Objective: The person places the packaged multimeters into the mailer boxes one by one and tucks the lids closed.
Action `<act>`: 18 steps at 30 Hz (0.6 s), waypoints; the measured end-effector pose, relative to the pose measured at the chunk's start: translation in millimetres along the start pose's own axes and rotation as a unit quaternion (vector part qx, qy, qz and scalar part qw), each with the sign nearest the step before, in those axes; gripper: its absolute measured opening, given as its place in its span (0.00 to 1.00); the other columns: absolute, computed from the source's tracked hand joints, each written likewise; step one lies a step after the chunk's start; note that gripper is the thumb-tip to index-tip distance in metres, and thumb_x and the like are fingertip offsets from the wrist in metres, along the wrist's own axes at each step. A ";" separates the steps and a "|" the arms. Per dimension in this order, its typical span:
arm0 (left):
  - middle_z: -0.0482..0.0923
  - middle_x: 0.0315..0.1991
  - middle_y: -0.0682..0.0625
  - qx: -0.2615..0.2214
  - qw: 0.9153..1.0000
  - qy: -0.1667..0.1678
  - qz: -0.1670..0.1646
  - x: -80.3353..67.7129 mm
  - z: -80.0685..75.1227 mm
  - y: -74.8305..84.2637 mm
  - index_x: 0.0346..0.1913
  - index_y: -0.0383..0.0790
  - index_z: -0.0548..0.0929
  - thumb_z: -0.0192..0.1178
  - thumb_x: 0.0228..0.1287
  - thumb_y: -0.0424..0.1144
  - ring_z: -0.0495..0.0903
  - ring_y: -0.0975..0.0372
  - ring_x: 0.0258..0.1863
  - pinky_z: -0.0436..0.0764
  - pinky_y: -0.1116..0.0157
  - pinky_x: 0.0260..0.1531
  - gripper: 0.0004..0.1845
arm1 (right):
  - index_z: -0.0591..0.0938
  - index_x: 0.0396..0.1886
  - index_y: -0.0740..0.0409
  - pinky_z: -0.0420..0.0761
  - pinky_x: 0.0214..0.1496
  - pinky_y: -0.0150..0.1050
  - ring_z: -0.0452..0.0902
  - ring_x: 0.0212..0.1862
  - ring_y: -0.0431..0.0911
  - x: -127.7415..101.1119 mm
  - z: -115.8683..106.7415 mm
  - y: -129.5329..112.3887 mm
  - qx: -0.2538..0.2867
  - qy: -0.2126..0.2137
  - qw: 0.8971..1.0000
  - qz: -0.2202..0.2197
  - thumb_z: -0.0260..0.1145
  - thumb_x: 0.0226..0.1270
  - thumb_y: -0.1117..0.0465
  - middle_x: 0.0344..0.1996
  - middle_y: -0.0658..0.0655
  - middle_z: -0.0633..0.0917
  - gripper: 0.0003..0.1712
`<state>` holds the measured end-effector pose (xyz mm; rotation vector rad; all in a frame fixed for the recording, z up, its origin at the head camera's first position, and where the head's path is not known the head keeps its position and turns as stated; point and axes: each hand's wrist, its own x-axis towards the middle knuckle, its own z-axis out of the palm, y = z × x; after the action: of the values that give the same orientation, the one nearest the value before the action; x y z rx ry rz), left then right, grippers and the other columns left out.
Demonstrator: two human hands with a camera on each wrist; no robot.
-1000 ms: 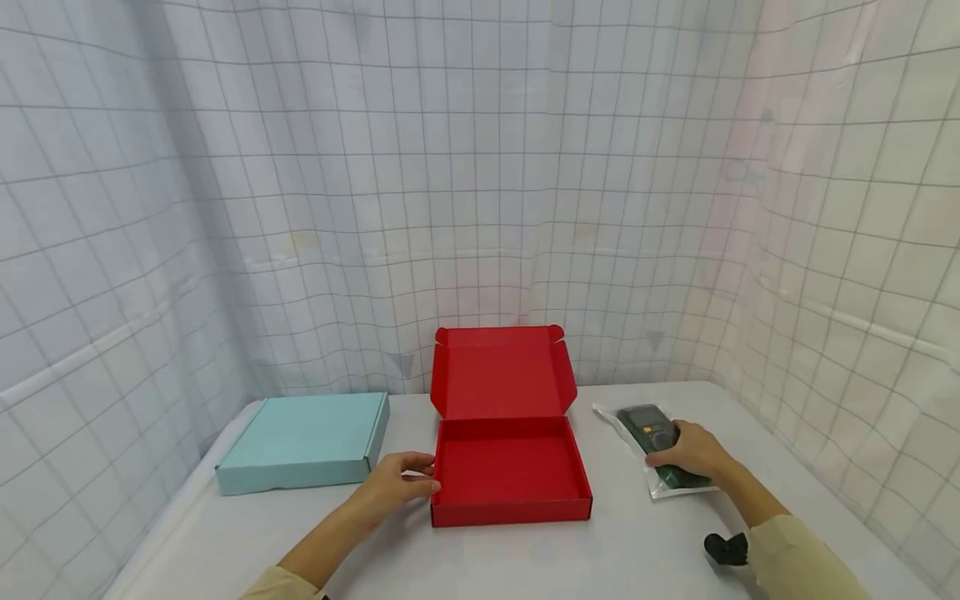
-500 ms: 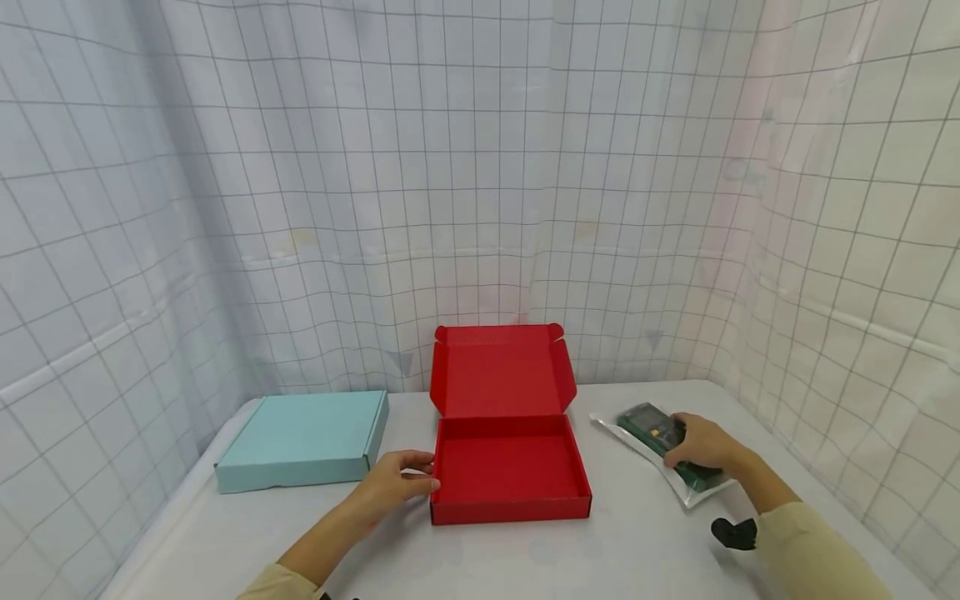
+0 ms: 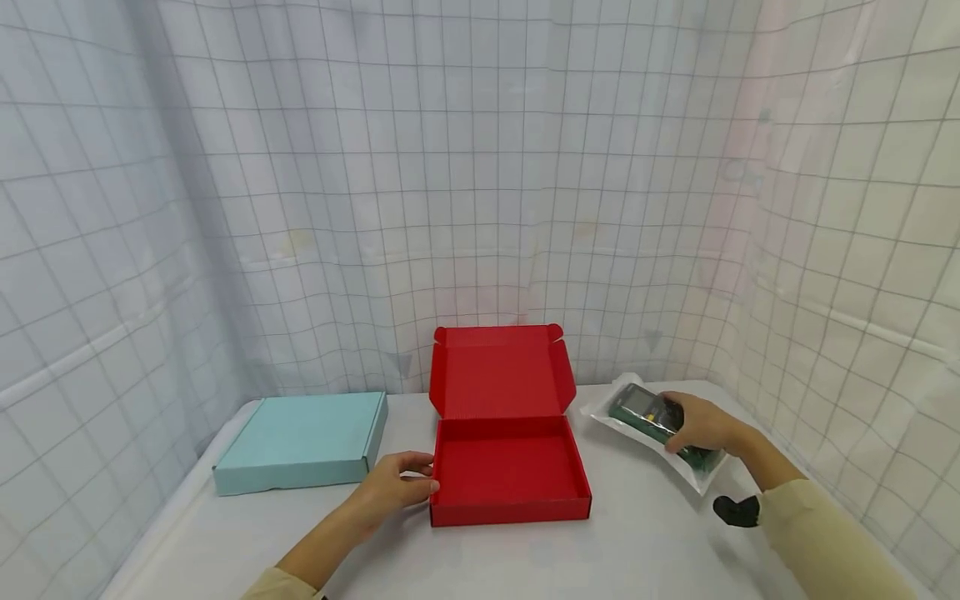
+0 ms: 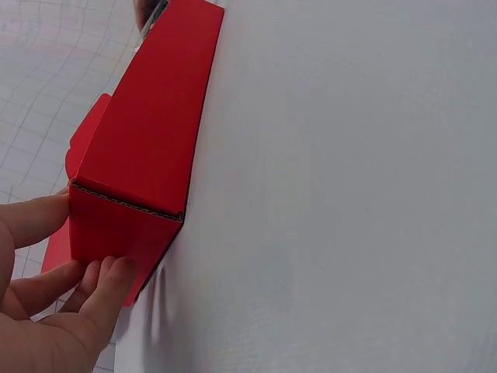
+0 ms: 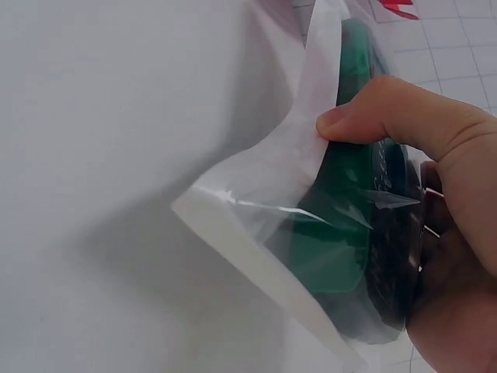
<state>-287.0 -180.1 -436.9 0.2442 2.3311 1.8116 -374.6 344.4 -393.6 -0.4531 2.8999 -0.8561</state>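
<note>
A red cardboard box (image 3: 510,510) lies with its lid raised at the middle of the table. My left hand (image 3: 393,486) holds the box's left wall, the thumb at the rim and the fingers against the outer side (image 4: 109,233). At the right, my right hand (image 3: 703,425) grips a green and black multimeter (image 3: 637,403) inside a clear plastic bag (image 5: 264,175). Seen from the right wrist, the thumb presses the green side, and the other fingers are mostly hidden behind the meter. The bag's near end is lifted off the table, with a shadow beneath it.
A closed light blue box (image 3: 307,437) lies on the white table (image 3: 600,550) to the left of the red one. Grid-patterned curtain (image 3: 495,167) encloses the back and sides. A black piece (image 3: 737,511) sticks out at the right sleeve.
My right hand has gripped the bagged multimeter and raised it from the table, turning it so its far end swings to the left. The left hand stays at the red box.
</note>
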 end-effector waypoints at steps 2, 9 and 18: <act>0.78 0.54 0.40 -0.004 1.000 0.000 0.001 0.0 0.5 1.3 0.67 0.23 0.72 0.69 0.67 0.31 0.82 0.54 0.47 0.86 0.55 0.49 0.29 | 0.60 0.76 0.74 0.75 0.56 0.59 0.70 0.58 0.62 1.2 -4.6 -4.4 0.003 -0.003 1.000 -0.008 0.82 0.50 0.58 0.66 0.74 0.71 0.59; 0.76 0.56 0.37 -0.030 1.000 0.001 0.003 -0.2 1.2 -0.5 0.68 0.22 0.71 0.68 0.68 0.29 0.82 0.53 0.48 0.86 0.55 0.49 0.29 | 0.61 0.78 0.68 0.74 0.54 0.54 0.70 0.58 0.59 5.2 -13.8 -25.2 -0.003 -0.013 0.999 -0.041 0.80 0.49 0.56 0.66 0.69 0.72 0.59; 0.74 0.58 0.35 -0.074 0.997 -0.008 0.001 -1.8 2.5 -1.1 0.69 0.21 0.69 0.65 0.69 0.28 0.82 0.50 0.51 0.85 0.55 0.51 0.29 | 0.64 0.79 0.62 0.77 0.56 0.59 0.68 0.59 0.59 16.7 -11.4 -63.2 -0.029 -0.041 0.997 -0.063 0.81 0.47 0.52 0.63 0.63 0.73 0.59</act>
<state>-284.6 -178.4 -438.4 0.2392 2.1729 1.9649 -376.1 294.6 -349.7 -0.6651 2.8528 -0.7500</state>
